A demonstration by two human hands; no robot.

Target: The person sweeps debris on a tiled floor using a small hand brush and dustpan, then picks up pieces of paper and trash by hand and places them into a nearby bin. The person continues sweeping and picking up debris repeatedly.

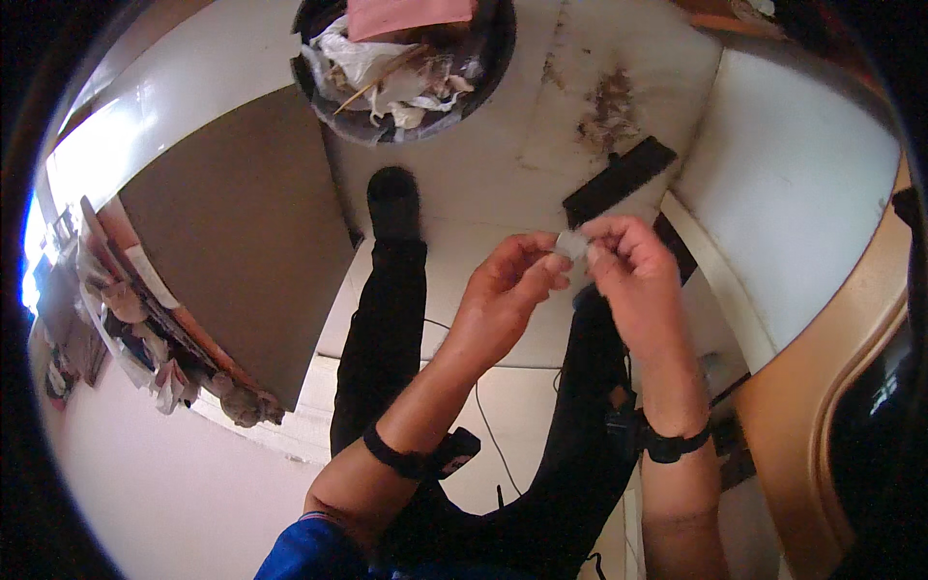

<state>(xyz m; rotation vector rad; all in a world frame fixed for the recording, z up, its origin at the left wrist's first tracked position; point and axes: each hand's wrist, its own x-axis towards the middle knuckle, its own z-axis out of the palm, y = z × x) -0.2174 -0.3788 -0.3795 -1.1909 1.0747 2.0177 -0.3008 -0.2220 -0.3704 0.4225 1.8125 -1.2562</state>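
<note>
A small whitish, translucent piece point(573, 245), too blurred to name more exactly, is held up between both hands over the gap between my knees. My left hand point(511, 290) pinches its left side with thumb and fingertips. From the right, my right hand point(634, 272) grips its other side, with the fingers curled inward. A black strap with a small device point(457, 453) sits round the left forearm, and another black band point(674, 444) is round the right wrist.
A round dark bin point(500, 80) with crumpled plastic and paper stands ahead. Beyond my hands, a black broom head or similar bar point(620, 181) lies on the stained floor. A brown panel point(246, 239) is at left, with clutter along its edge. A thin cable point(493, 428) runs between my legs.
</note>
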